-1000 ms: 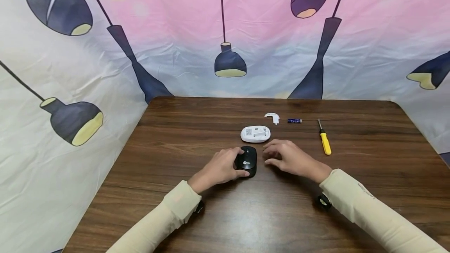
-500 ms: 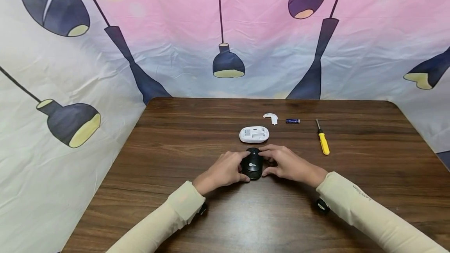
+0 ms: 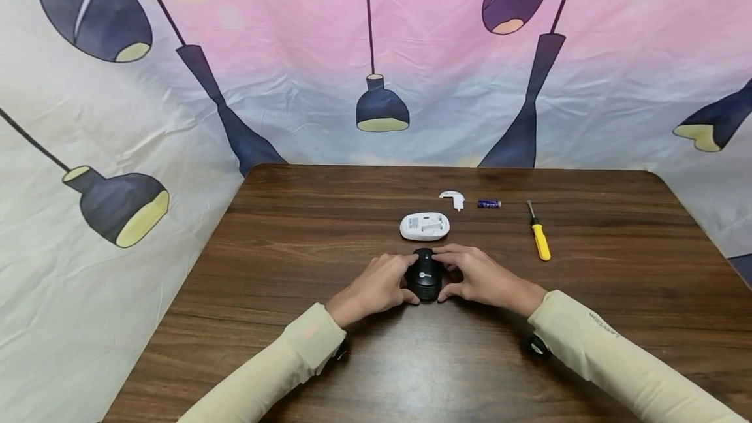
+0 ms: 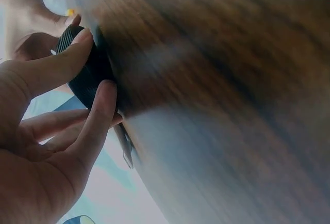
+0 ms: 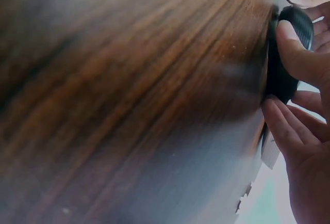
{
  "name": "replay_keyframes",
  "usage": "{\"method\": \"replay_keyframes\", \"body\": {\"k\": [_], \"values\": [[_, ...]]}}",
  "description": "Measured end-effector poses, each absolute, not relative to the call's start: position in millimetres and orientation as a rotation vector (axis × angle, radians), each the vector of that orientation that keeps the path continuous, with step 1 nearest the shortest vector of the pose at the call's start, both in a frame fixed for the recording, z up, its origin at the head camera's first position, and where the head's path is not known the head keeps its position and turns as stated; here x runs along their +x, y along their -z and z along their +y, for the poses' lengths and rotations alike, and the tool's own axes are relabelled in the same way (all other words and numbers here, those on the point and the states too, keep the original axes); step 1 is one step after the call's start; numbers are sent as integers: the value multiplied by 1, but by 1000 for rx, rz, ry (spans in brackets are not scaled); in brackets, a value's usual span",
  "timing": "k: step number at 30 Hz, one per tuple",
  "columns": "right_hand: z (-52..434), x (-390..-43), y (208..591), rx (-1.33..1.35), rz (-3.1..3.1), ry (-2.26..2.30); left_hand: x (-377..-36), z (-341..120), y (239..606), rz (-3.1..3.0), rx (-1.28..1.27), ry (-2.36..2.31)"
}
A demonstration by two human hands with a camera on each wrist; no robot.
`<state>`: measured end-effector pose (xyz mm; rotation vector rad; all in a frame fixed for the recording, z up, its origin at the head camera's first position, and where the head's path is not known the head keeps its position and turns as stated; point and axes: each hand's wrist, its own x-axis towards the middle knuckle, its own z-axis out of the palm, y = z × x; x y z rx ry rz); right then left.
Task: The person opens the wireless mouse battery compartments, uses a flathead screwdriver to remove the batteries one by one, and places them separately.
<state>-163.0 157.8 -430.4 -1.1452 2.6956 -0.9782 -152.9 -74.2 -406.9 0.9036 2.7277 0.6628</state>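
A black computer mouse (image 3: 425, 274) lies top side up on the table, its light logo showing in the head view. My left hand (image 3: 377, 282) holds its left side, thumb at the near end and fingers toward the far end. On the opposite side my right hand (image 3: 483, 278) grips it the same way. In the left wrist view the ribbed rear of the black mouse (image 4: 98, 77) shows between thumb and fingers. The right wrist view has the right thumb (image 5: 296, 53) against the mouse's end (image 5: 281, 79), fingertips low by the tabletop.
Just behind the black mouse lies a white mouse (image 3: 412, 228), underside up, battery slot uncovered. Farther back are a white battery cover (image 3: 457, 199) and a blue battery (image 3: 489, 203). A yellow-handled screwdriver (image 3: 541, 243) lies to the right on the wooden table (image 3: 282, 240). A printed cloth (image 3: 329, 109) hangs behind.
A second ago my right hand was apart from the black mouse; it has come left and taken hold of its right side. The mouse has shifted slightly right with my left hand.
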Motion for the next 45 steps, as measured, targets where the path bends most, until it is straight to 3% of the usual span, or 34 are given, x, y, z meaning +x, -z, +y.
{"method": "replay_keyframes", "body": {"k": [15, 34, 45], "values": [[162, -160, 431, -1206, 2757, 933, -149, -73, 404, 2673, 766, -858], [163, -159, 433, -1185, 2700, 1152, -148, -73, 403, 2740, 775, -981], [167, -159, 430, -1312, 2786, 1267, -149, -73, 401, 2709, 735, -1165]]}}
